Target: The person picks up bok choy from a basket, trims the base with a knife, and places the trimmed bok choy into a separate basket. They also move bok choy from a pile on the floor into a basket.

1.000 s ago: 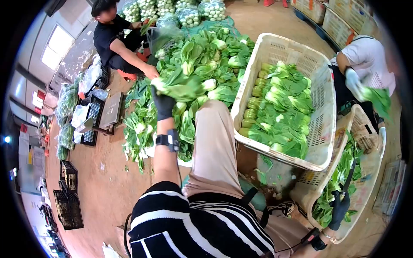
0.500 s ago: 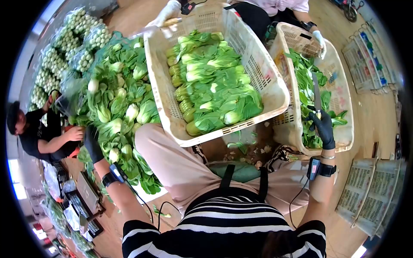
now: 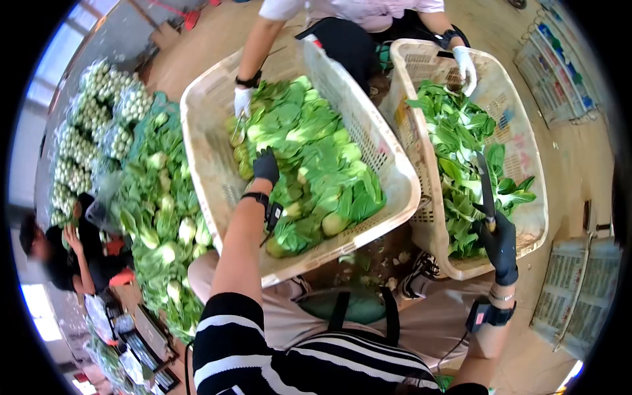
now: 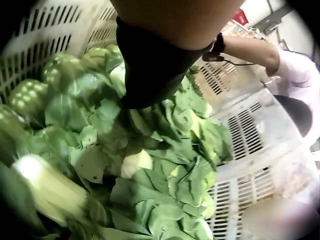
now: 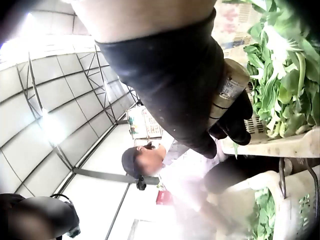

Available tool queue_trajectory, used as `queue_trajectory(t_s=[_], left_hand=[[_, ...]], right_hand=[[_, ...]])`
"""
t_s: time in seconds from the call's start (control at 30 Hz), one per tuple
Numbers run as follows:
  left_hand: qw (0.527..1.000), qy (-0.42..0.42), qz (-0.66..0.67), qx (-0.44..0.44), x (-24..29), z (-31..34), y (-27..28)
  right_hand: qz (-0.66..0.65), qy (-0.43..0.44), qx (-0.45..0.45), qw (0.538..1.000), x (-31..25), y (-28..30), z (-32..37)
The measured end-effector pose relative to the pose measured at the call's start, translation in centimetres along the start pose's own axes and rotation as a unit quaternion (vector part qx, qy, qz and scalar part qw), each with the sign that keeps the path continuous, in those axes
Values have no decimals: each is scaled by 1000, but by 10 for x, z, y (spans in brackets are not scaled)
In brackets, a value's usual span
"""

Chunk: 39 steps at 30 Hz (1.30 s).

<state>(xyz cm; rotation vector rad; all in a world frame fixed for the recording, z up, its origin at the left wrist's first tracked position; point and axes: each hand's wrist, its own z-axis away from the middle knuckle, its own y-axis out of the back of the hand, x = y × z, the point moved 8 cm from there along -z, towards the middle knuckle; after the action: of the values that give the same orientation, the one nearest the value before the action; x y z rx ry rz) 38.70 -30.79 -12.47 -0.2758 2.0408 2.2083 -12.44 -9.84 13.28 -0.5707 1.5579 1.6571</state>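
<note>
Greens [image 3: 309, 125] Under One Glove, Knife [image 3: 486, 184] in the Other

A worker's left hand [image 3: 266, 166], gloved in black, was down among the greens, which lay beneath it and on both sides inside a white crate [image 3: 342, 247]. Its fingertips were hidden, so whether they stood apart or together could not be told. The right hand [image 3: 498, 243], also in black, was clamped on the knife's pale handle [image 5: 230, 87] above a second crate [image 3: 517, 125] of loose greens [image 3: 454, 131].

Both crates stood on a tan floor [image 3: 573, 164], with a large pile [image 3: 171, 224] of leafy heads to the left and bags [image 3: 92, 125] of pale round produce beyond it. Across the crates, a person in a pale shirt [image 3: 368, 12] had a white-gloved hand at each; another in black [image 3: 69, 257] was at the pile's far side. Pale panels [image 5: 30, 135] showed in the right wrist view.

The packed heads lay in rows, some butts facing the crate's left wall. The knife's blade pointed away from the worker, its long axis leaning slightly left.
</note>
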Motion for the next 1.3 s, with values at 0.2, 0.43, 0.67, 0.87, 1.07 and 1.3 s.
queue_trajectory(t_s=[0.2, 0.43, 0.67, 0.87, 1.07, 1.3], left_hand=[[996, -32, -69, -44, 14, -24, -12], [917, -119, 332, -184, 31, 32, 123], [171, -26, 939, -298, 117, 156, 182], [-36, -132, 949, -284, 222, 228, 250], [534, -211, 785, -232, 234, 272, 267], [842, -391, 275, 251, 256, 265, 343]], right_hand=[[-25, -49, -5, 998, 18, 1, 5], [-32, 77, -38, 996, -39, -12, 7], [-120, 192, -55, 973, -88, -57, 26], [-140, 232, 16, 963, -104, -61, 36], [-187, 73, 11, 980, -57, -24, 19], [-216, 64, -97, 969, -37, -44, 27]])
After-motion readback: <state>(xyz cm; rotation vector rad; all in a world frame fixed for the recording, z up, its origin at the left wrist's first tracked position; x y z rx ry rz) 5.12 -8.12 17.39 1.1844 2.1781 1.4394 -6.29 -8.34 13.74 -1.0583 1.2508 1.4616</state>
